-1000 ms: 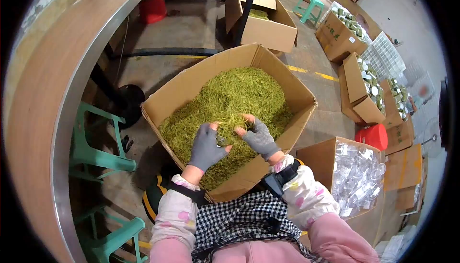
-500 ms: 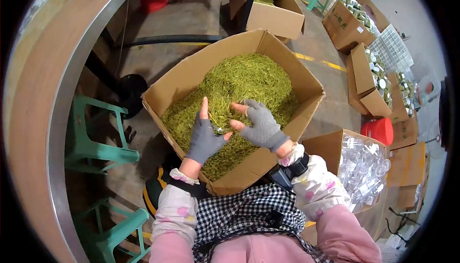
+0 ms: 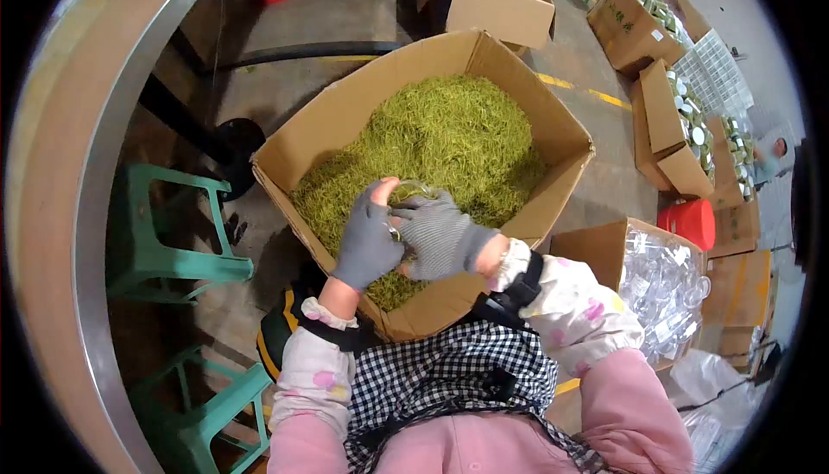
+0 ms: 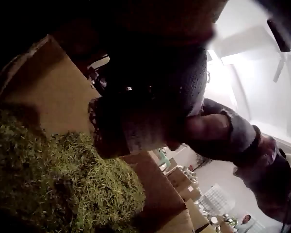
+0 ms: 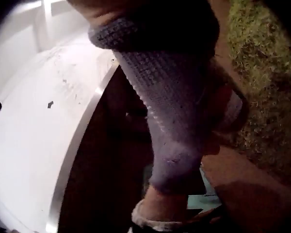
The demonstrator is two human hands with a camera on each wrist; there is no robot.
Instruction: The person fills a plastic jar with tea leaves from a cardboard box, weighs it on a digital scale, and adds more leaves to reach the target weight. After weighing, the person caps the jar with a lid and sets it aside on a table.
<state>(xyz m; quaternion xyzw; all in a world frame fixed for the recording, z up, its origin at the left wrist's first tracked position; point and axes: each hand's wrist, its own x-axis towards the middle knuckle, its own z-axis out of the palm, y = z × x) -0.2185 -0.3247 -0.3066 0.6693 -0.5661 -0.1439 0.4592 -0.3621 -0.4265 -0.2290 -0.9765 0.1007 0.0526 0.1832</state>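
Both hands, in grey fingerless gloves, meet over a large cardboard box (image 3: 345, 103) of loose green tea leaves (image 3: 458, 129). The left hand (image 3: 367, 245) holds a clear jar (image 3: 418, 187), its thumb pointing up beside the rim. Across the jar lies the right hand (image 3: 440, 234), fingers curled around its near side and hiding most of it. In the left wrist view the jar (image 4: 138, 133) is a dark shape with a paler label band, tilted above the leaves, with fingers of the right hand at one end.
At the right stands a carton of clear empty jars (image 3: 661, 293), with a red bucket (image 3: 688, 222) behind it. Green stools (image 3: 177, 249) and a long counter (image 3: 86, 129) flank the left. Cartons of filled jars (image 3: 686, 124) line the far right wall.
The right hand has moved left from open over the leaves onto the jar, against the left hand. The left hand's jar has come up, its rim now showing beyond the right hand.
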